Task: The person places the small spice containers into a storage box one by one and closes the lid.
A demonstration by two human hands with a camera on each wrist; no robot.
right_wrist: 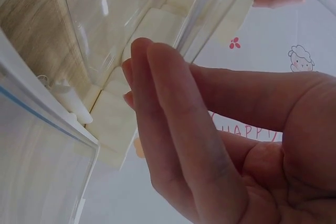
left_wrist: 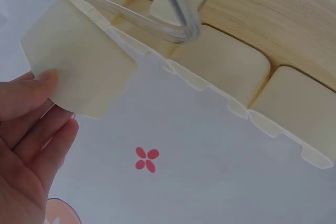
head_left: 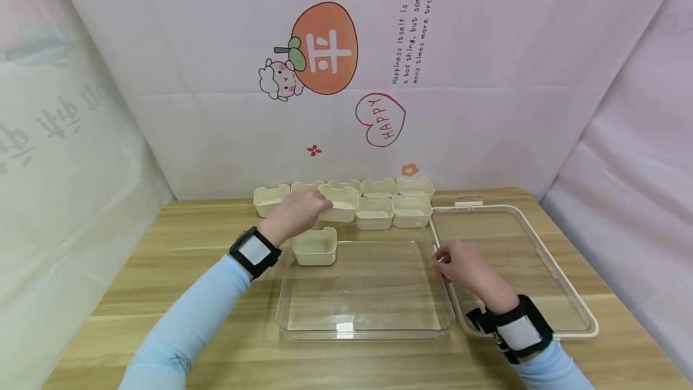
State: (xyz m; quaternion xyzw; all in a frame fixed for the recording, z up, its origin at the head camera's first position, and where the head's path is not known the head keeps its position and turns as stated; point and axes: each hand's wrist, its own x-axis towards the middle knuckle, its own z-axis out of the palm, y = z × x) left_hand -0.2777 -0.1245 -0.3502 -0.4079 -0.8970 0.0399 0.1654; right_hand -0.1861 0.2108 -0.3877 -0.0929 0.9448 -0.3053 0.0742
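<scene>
My left hand (head_left: 299, 214) pinches a small cream plastic bin (head_left: 341, 204) by its side, lifted in front of a row of similar bins. The left wrist view shows the thumb on one face of that bin (left_wrist: 79, 61). A clear shallow plastic box (head_left: 368, 294) lies in front, with one cream bin (head_left: 315, 248) in its back left corner. At the box's right edge hovers my right hand (head_left: 468, 269), between box and lid. Its fingers are loosely bent with nothing visible between them; the right wrist view shows the fingers (right_wrist: 168, 93) in front of the clear wall.
Several cream bins (head_left: 411, 212) stand in two rows at the table's back edge, against a printed cloth (head_left: 216, 137). To the right lies a clear lid with a cream frame (head_left: 560, 269). Wood tabletop (head_left: 178, 257) shows at the left.
</scene>
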